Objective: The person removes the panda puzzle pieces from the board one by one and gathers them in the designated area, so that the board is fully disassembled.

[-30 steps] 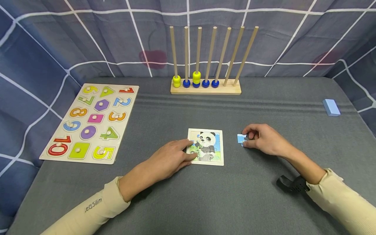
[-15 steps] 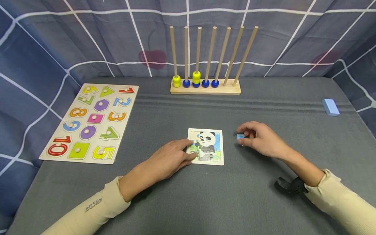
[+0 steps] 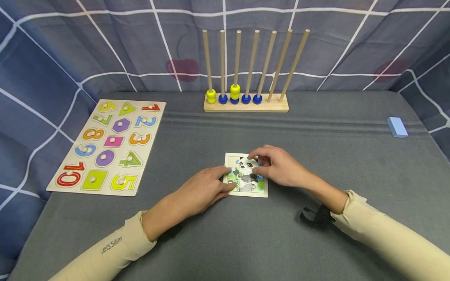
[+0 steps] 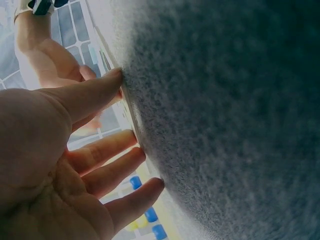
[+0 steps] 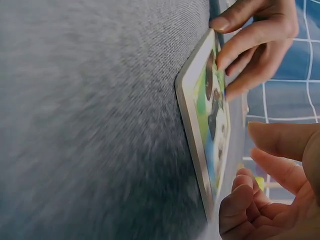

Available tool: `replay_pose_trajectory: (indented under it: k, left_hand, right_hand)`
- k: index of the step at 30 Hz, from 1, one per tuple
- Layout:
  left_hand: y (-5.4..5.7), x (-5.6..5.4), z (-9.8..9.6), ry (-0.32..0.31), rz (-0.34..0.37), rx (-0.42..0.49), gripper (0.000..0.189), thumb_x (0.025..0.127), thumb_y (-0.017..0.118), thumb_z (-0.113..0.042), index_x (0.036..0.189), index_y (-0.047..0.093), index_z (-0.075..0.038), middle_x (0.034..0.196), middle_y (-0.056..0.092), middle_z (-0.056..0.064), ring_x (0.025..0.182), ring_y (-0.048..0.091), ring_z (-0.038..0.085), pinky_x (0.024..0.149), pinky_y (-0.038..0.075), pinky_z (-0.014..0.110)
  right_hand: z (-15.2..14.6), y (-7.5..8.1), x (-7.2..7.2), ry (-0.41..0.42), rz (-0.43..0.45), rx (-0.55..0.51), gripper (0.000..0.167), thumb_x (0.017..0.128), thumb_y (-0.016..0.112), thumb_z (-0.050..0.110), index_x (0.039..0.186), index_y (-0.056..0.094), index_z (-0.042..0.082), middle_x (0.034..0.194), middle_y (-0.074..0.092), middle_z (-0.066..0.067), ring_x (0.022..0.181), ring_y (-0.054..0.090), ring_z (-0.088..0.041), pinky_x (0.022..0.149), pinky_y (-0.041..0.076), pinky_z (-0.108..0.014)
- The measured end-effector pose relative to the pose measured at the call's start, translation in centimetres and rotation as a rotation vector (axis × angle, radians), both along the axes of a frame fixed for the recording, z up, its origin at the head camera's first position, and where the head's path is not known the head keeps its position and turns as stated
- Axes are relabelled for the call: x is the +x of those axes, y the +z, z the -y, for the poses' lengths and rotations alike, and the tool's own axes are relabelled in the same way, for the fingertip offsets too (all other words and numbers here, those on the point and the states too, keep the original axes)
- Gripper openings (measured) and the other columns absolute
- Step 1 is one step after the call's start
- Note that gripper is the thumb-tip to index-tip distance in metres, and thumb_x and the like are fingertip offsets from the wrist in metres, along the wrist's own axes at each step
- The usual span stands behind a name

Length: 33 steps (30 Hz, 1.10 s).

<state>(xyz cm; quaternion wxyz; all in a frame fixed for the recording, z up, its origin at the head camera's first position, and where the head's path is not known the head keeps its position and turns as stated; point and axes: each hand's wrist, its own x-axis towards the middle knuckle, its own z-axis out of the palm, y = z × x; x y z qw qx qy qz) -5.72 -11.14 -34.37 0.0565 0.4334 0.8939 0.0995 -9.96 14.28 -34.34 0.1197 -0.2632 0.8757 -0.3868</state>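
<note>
A square panda puzzle point(image 3: 261, 191) in a pale wooden frame lies flat on the table. My left hand point(image 3: 198, 191) rests on its left side, thumb and fingertips at the frame's edge. Above the puzzle's right half is my right hand point(image 3: 279, 168), its index finger over the panda's head and its thumb by the cheek. In the right wrist view, the right thumb point(image 5: 280, 139) and index finger stand apart, a little off the picture, with nothing showing between them. The small blue puzzle piece seen earlier right of the frame is hidden from view.
A number-and-shape peg board point(image 3: 119, 154) lies at the left. At the back stands a wooden bead stacker point(image 3: 246, 107) with upright rods and several yellow and blue beads. A light blue block point(image 3: 397, 127) sits at the far right.
My right hand has let go of the blue puzzle piece on the table and moved left over the panda puzzle. The left hand has stayed in place.
</note>
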Motion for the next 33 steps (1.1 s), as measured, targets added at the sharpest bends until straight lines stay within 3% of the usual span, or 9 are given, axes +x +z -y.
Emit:
replay_pose_trajectory:
  k: [13,24,33]
  left_hand:
    - [-0.2,0.0,0.0,-0.013,-0.035,0.036,0.024,0.096,0.067,-0.024,0.118,0.074,-0.018,0.127,0.059,0.016,0.119,0.057,0.029,0.098,0.047,0.043]
    - [-0.3,-0.1,0.4,-0.023,-0.044,0.057,0.021,0.095,0.068,-0.023,0.114,0.075,-0.019,0.125,0.059,0.015,0.116,0.058,0.028,0.096,0.048,0.042]
    - [-0.2,-0.1,0.2,-0.028,-0.03,0.044,0.023,0.096,0.067,-0.023,0.117,0.074,-0.019,0.127,0.058,0.016,0.117,0.057,0.028,0.097,0.048,0.043]
  right_hand:
    - [2.7,-0.6,-1.6,0.053,0.017,0.165,0.031,0.088,0.073,0.011,0.12,0.071,0.009,0.075,0.052,0.0,0.066,0.046,-0.016,0.061,0.035,-0.032]
    - [3.3,-0.3,-1.8,0.062,0.043,0.19,0.023,0.089,0.073,0.009,0.112,0.072,0.011,0.075,0.051,-0.001,0.067,0.046,-0.017,0.061,0.036,-0.031]
    - [3.2,-0.4,-1.5,0.006,0.042,0.164,0.024,0.086,0.075,0.006,0.109,0.072,0.014,0.09,0.05,-0.008,0.078,0.044,-0.021,0.063,0.036,-0.033]
